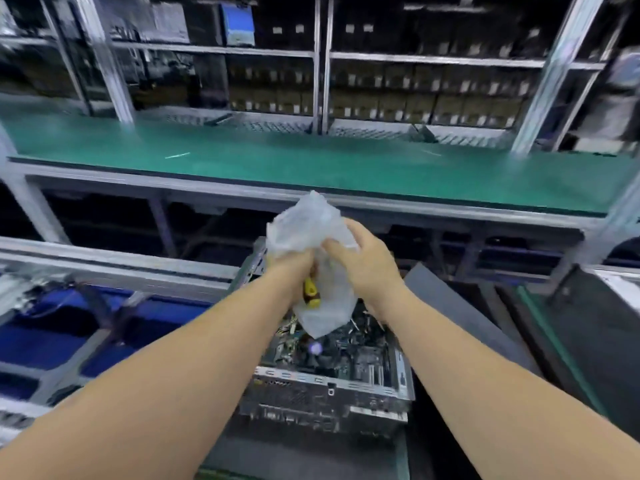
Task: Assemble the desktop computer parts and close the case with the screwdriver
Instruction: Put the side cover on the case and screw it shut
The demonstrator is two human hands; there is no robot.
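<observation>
Holding a crumpled clear plastic bag (308,258) above the open computer case (329,372), we have both hands closed on it: our left hand (294,271) is clamped around the bag's lower part together with the yellow-and-black screwdriver (310,292), whose handle shows through our grip, and our right hand (360,261) pinches the bag's upper fold from the other side. The case sits below our wrists with its side off, so the motherboard (332,351) and a tangle of cables lie exposed, and the dark side panel (446,303) leans just beside it on the right. Behind, the green surface (311,161) stretches across in front of blurred shelving. We judge that we are clearing packing off or opening a parts bag, well before closing the case; whether anything is inside the bag we cannot tell. To do this well, we should pull the plastic apart with the right hand while the left anchors it, keep the screwdriver tip pointed away from the board, and work slightly off to the side so nothing small drops among the cables. Once the bag is free, we should set it well apart from the case so it cannot get trapped under the panel.
</observation>
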